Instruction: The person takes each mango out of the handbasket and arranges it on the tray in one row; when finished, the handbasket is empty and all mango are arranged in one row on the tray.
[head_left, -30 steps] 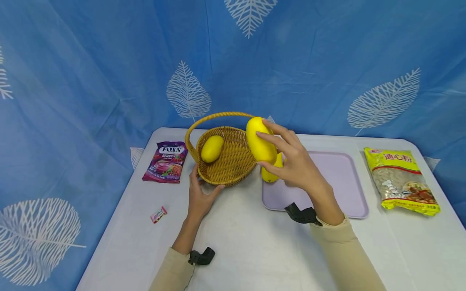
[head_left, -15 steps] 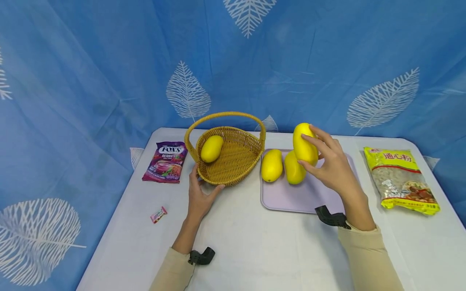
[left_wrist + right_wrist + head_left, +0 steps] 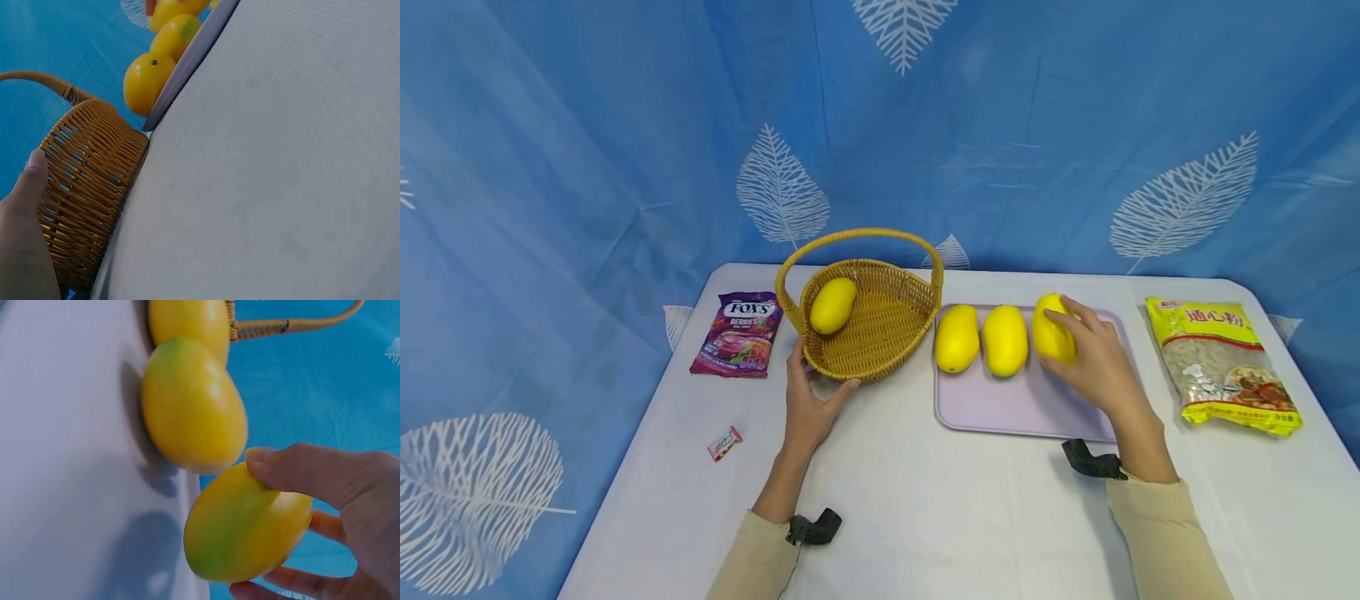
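My right hand grips a yellow mango, low over the right part of the lilac tray. Up close in the right wrist view, thumb and fingers hold this mango from its sides, and its shadow falls on the tray. Two more mangoes lie side by side on the tray: a left one and a middle one. With my left hand I hold the near left side of the wicker basket, the thumb at its rim. One mango rests inside the basket.
A purple candy bag lies left of the basket, and a small wrapped candy nearer the front. Right of the tray is a yellow pasta bag. The basket's tall handle arches over its opening. Behind the table hangs a blue curtain.
My right hand has carried its mango from beside the basket to the right and down over the tray. The left hand stays at the basket.
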Available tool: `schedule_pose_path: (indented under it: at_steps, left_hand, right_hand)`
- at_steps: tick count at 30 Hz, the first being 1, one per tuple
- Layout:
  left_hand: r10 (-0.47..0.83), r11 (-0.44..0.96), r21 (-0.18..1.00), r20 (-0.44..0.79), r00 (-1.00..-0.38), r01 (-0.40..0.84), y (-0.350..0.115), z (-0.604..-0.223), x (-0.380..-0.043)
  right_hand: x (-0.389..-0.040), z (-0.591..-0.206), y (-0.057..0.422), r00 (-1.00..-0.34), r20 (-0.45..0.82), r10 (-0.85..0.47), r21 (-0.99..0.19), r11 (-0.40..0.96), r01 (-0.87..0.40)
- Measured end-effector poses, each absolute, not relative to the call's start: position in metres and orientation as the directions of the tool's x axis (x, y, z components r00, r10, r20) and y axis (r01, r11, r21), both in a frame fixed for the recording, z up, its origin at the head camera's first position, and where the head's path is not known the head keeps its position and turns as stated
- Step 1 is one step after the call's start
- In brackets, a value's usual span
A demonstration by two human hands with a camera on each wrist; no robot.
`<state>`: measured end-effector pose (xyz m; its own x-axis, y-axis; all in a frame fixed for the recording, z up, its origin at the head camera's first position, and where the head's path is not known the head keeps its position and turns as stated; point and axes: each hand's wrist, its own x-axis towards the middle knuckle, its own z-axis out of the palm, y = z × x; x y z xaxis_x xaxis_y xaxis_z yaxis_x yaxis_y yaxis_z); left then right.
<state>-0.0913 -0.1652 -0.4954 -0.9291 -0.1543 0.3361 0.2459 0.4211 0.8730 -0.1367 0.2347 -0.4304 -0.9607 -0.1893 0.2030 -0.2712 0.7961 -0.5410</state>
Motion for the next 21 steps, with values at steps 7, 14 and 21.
schedule_pose_path:
  at_steps: [7,14,21]
  left_hand:
    - [-0.151,0.415,0.874,0.338,-0.929,0.251,-0.161,-0.481,-0.085]
    - [-0.145,0.417,0.872,0.343,-0.928,0.257,-0.161,-0.48,-0.085]
    - [-0.147,0.413,0.873,0.343,-0.928,0.258,-0.16,-0.478,-0.085]
  right_hand:
    - [-0.135,-0.44,0.239,-0.975,0.146,-0.168,-0.517,0.827,-0.22]
    - [-0.135,-0.441,0.24,-0.975,0.138,-0.175,-0.475,0.852,-0.22]
    - [-0.134,-0.443,0.236,-0.979,0.096,-0.178,-0.484,0.851,-0.202]
